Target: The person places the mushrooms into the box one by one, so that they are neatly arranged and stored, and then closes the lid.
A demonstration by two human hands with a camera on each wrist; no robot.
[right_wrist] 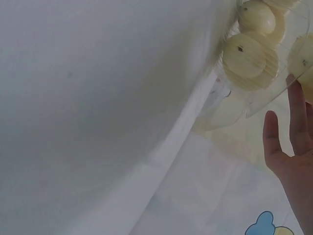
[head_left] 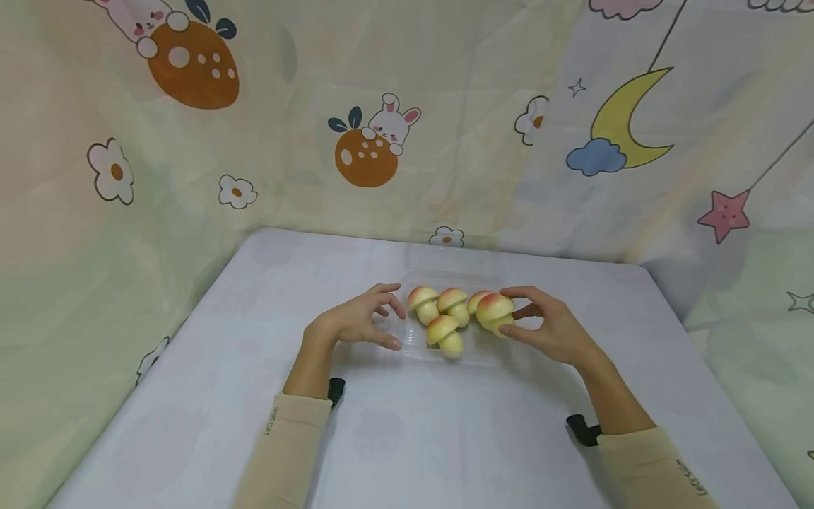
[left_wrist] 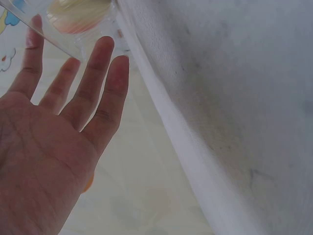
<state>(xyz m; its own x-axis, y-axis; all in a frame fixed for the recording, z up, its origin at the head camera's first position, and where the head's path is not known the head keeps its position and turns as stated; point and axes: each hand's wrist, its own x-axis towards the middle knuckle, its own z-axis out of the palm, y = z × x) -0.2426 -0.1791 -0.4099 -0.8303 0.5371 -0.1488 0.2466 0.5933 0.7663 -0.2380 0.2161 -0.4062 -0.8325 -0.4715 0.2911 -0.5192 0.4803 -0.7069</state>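
Observation:
A clear plastic box (head_left: 416,350) stands on the table with its lid (head_left: 454,260) folded open at the back. Several yellow mushroom-shaped pieces with red-blushed caps, one of them the front piece (head_left: 445,335), lie inside. My right hand (head_left: 545,326) pinches a mushroom-shaped piece (head_left: 494,311) between thumb and fingers at the box's right side, partly covering another piece (head_left: 477,300) behind it. The right wrist view shows the held piece (right_wrist: 304,61) against the fingers. My left hand (head_left: 359,318) is beside the box's left wall, fingers spread and loosely bent, holding nothing.
A white cloth covers the table (head_left: 407,438). Behind it hangs a printed curtain (head_left: 470,141) with rabbits, flowers and a moon. Black wrist mounts (head_left: 583,430) stick out from both forearms.

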